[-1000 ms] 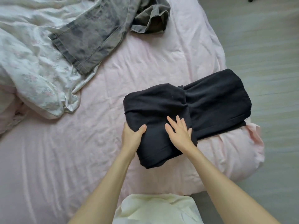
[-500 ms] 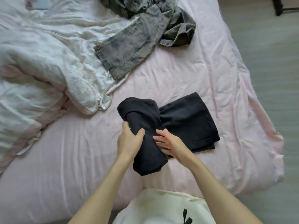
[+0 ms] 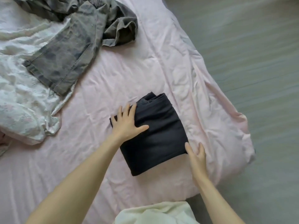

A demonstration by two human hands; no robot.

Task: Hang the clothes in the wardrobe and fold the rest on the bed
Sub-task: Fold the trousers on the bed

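A black garment [image 3: 155, 136] lies folded into a compact rectangle on the pink bed sheet [image 3: 129, 75], near the bed's right edge. My left hand [image 3: 127, 122] presses flat on its left part with fingers spread. At the garment's lower right corner is my right hand [image 3: 196, 154], fingers straight and touching the edge. Grey washed jeans [image 3: 68, 50] lie unfolded at the upper left, one leg stretched over the quilt.
A white floral quilt [image 3: 21, 97] is bunched along the left side of the bed. The bed's right edge and lower corner [image 3: 242, 143] drop to a grey floor [image 3: 250, 46]. My pale yellow top [image 3: 153, 212] shows at the bottom.
The black garment's left part has been folded over the right, making one compact rectangle. Both hands let go of the fabric and now lie flat on it.
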